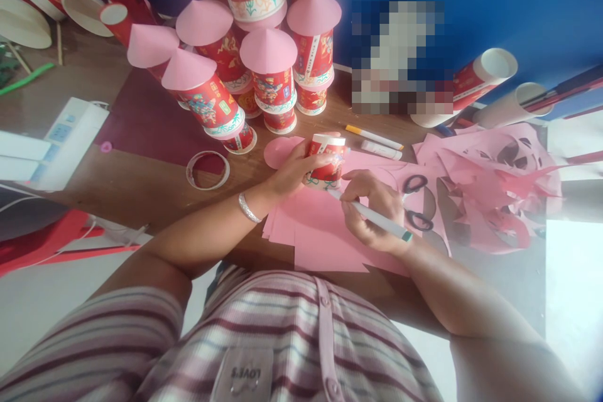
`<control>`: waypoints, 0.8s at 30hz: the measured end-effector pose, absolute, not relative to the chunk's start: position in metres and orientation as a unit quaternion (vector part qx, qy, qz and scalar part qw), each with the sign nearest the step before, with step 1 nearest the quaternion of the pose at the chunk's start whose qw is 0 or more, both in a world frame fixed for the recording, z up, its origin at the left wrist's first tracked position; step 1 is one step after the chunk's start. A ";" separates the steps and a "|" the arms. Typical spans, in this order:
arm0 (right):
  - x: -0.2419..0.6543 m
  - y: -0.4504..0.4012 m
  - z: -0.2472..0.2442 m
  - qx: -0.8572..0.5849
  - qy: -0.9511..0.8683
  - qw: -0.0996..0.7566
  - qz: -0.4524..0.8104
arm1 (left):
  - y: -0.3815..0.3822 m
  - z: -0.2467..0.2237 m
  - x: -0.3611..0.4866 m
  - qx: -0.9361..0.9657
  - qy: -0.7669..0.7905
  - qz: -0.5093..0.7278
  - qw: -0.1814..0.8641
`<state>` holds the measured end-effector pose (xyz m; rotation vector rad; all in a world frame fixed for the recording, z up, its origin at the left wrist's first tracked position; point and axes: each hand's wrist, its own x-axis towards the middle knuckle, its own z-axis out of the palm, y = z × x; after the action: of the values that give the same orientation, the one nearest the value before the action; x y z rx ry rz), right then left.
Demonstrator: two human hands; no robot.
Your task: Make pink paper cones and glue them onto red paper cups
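Note:
My left hand [293, 171] is wrapped round a small red patterned paper cup [328, 166], held above the pink paper. Green leaf-like marks show on the white band at the cup's lower edge. In my right hand [372, 207] is a white marker pen [382, 221] with a green end, gripped like a pencil. Its tip points at that lower band; whether it touches I cannot tell. Beneath both hands lie pink paper sheets [325, 245]. Dark-handled scissors [417, 221] rest on the paper right of my right hand.
Stacked red cups with pink paper cones [268, 53] stand at the back. A yellow-capped marker [374, 137] and a white tube [381, 150] lie behind the cup. Pink paper scraps [504, 182] heap at right. A tape roll [208, 186] and a white box [70, 138] are leftward.

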<state>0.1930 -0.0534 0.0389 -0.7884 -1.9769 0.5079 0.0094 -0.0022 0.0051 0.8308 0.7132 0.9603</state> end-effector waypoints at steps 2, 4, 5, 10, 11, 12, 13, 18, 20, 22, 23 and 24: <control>0.195 -0.053 0.038 -0.307 -0.790 0.487 0.211 | -0.002 0.007 0.009 0.385 0.323 0.432 0.749; 0.197 -0.051 0.038 -0.298 -0.783 0.500 0.218 | -0.001 0.008 0.008 0.375 0.320 0.436 0.753; 0.197 -0.050 0.038 -0.296 -0.782 0.502 0.222 | -0.001 0.008 0.008 0.366 0.318 0.439 0.757; 0.197 -0.049 0.040 -0.282 -0.786 0.501 0.229 | 0.000 0.007 0.007 0.321 0.301 0.447 0.779; 0.197 -0.050 0.039 -0.279 -0.787 0.500 0.231 | 0.000 0.006 0.007 0.315 0.295 0.451 0.782; 0.196 -0.050 0.039 -0.276 -0.788 0.499 0.232 | 0.000 0.006 0.006 0.310 0.288 0.453 0.784; 0.196 -0.051 0.038 -0.274 -0.788 0.499 0.234 | 0.000 0.005 0.006 0.310 0.282 0.454 0.787; 0.192 -0.054 0.037 -0.273 -0.805 0.477 0.224 | -0.002 0.006 0.008 0.327 0.290 0.435 0.788; 0.191 -0.053 0.037 -0.270 -0.812 0.470 0.218 | -0.003 0.008 0.009 0.329 0.310 0.427 0.783; 0.191 -0.053 0.038 -0.264 -0.814 0.470 0.217 | -0.004 0.009 0.010 0.334 0.325 0.418 0.780; 0.191 -0.053 0.037 -0.262 -0.813 0.473 0.218 | -0.004 0.009 0.010 0.337 0.325 0.415 0.780; 0.192 -0.053 0.037 -0.264 -0.810 0.475 0.219 | -0.004 0.010 0.010 0.340 0.323 0.413 0.781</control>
<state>0.1918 -0.0525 0.0372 -0.6450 -1.9808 0.5345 0.0102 -0.0041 0.0097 0.7335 0.6973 0.8928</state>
